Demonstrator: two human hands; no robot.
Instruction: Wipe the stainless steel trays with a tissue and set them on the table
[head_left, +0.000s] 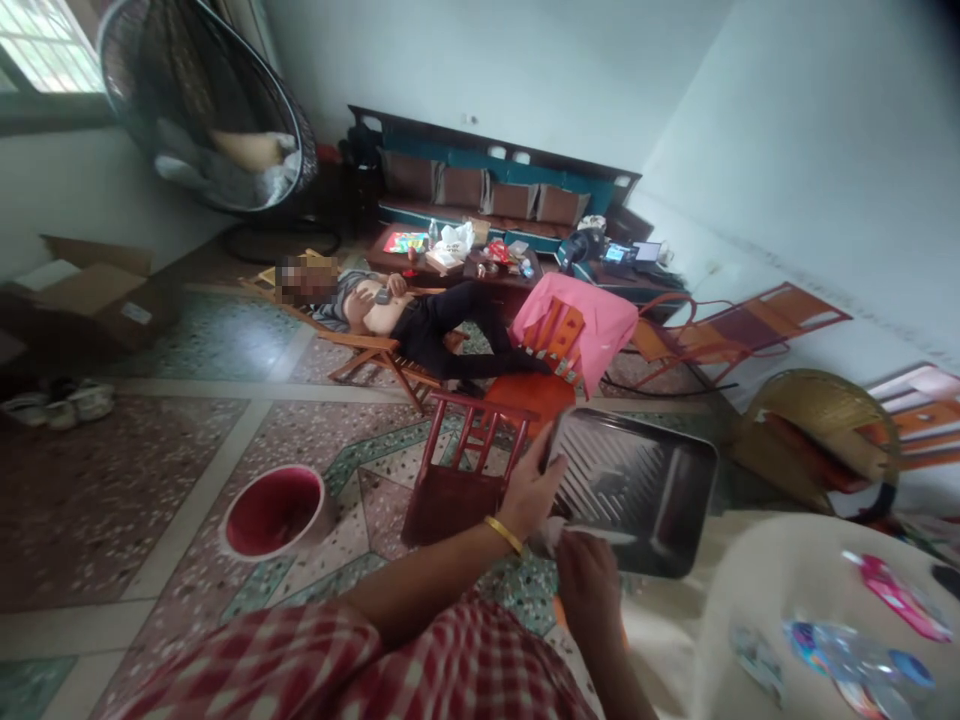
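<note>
**Two hands on one tilted tray**

Two hands are closed on the dark ribbed paint tray [637, 490], which is held tilted in the air. Its near edge is pinched by the right hand [589, 585], seemingly over a pale scrap; its left rim is wrapped by the left hand [529, 490]. Just left of the tray stands a red wooden chair [465, 470], which could be struck if a grip slipped. Further left sits a red basin [276, 510]. Beyond the tray, a person [420, 320] reclines.
</note>
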